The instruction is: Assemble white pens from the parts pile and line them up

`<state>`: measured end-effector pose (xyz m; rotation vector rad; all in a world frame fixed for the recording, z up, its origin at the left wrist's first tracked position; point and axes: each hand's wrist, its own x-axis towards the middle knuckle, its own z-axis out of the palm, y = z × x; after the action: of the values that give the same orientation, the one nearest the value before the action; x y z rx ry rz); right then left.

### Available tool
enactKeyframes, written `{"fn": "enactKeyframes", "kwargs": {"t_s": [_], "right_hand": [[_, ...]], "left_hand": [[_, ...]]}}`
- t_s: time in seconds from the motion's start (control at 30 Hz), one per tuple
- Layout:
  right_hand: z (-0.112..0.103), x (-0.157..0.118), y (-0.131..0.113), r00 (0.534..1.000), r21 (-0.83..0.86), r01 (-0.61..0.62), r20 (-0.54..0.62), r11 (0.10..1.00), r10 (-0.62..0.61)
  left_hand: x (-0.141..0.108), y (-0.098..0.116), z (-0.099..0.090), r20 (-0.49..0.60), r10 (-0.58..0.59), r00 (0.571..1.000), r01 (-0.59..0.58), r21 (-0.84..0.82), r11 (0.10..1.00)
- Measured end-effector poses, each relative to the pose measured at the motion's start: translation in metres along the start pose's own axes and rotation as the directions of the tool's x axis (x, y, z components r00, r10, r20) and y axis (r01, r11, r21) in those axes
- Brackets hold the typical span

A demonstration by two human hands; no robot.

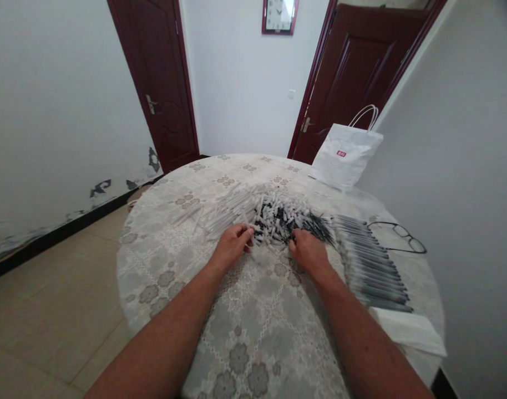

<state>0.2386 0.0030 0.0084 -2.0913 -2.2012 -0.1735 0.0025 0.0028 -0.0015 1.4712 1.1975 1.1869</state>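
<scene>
My left hand (233,245) is at the near left edge of a heap of pen parts, thumb and fingers pinched together. A small whitish piece shows at its fingertips, too small to name. My right hand (308,249) sits at the near right side of the heap with its fingers curled closed; what they hold, if anything, is hidden. Between and beyond the hands lie small white caps (289,208) mixed with black pieces. Thin dark refills (318,226) fan out by the right hand. Clear pen barrels (231,213) spread to the left.
A row of assembled-looking pens (374,263) lies at the right, with eyeglasses (399,235) beside it. A white folded packet (411,331) rests near the right edge. The white paper bag (345,155) stands at the back right of the round, cloth-covered table (241,332).
</scene>
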Motion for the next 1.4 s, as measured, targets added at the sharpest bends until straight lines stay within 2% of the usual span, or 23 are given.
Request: {"fn": "enactKeyframes", "kwargs": {"t_s": [0.13, 0.2, 0.27, 0.37, 0.47, 0.57, 0.67, 0.73, 0.8, 0.9, 1.03, 1.17, 1.27, 1.4], "right_hand": [[0.001, 0.002, 0.001, 0.996, 0.009, -0.055, -0.075, 0.998, 0.056], [-0.002, 0.001, 0.002, 0.978, 0.032, -0.085, -0.188, 0.996, 0.089], [-0.007, 0.0, 0.004, 0.935, 0.099, -0.083, -0.338, 0.992, 0.112], [-0.016, -0.003, 0.004, 0.839, 0.267, 0.058, -0.535, 0.962, 0.098], [-0.023, -0.008, 0.001, 0.78, 0.428, 0.266, -0.622, 0.864, 0.067], [-0.026, -0.014, -0.005, 0.793, 0.569, 0.358, -0.604, 0.74, 0.081], [-0.027, -0.018, -0.011, 0.83, 0.68, 0.363, -0.547, 0.637, 0.112], [-0.029, -0.02, -0.014, 0.857, 0.717, 0.345, -0.504, 0.605, 0.109], [-0.031, -0.021, -0.015, 0.87, 0.717, 0.34, -0.486, 0.609, 0.086], [-0.033, -0.022, -0.016, 0.858, 0.655, 0.371, -0.513, 0.658, 0.028], [-0.035, -0.023, -0.018, 0.842, 0.479, 0.42, -0.523, 0.771, -0.133], [-0.035, -0.025, -0.024, 0.866, 0.332, 0.419, -0.426, 0.845, -0.262], [-0.034, -0.025, -0.03, 0.883, 0.35, 0.399, -0.396, 0.848, -0.252], [-0.023, -0.023, -0.037, 0.908, 0.531, 0.347, -0.396, 0.773, -0.135]], "left_hand": [[0.0, -0.003, 0.001, 0.006, -0.02, 1.0, 0.02, -0.042, 0.999], [0.001, -0.005, 0.001, 0.007, -0.026, 1.0, 0.026, -0.063, 0.998], [0.001, -0.006, 0.002, 0.015, -0.026, 1.0, 0.027, -0.084, 0.996], [0.001, -0.006, 0.004, 0.028, -0.028, 0.999, 0.031, -0.112, 0.993], [0.0, -0.003, 0.005, 0.024, -0.03, 0.999, 0.034, -0.163, 0.986], [-0.002, 0.004, 0.003, -0.018, -0.031, 0.999, 0.026, -0.233, 0.972], [-0.003, 0.01, 0.0, -0.032, -0.027, 0.999, 0.015, -0.31, 0.951], [-0.003, 0.013, -0.002, -0.024, -0.04, 0.999, 0.028, -0.372, 0.928], [-0.003, 0.014, -0.002, -0.016, -0.063, 0.998, 0.049, -0.447, 0.893], [-0.002, 0.014, -0.002, -0.033, -0.063, 0.997, 0.038, -0.509, 0.86], [-0.003, 0.018, -0.002, -0.114, 0.022, 0.993, -0.066, -0.392, 0.918], [-0.005, 0.02, -0.005, -0.193, 0.044, 0.98, -0.093, -0.255, 0.962], [-0.004, 0.017, -0.007, -0.227, 0.05, 0.973, -0.099, -0.212, 0.972], [-0.001, 0.011, -0.007, -0.277, 0.041, 0.96, -0.111, -0.242, 0.964]]}}
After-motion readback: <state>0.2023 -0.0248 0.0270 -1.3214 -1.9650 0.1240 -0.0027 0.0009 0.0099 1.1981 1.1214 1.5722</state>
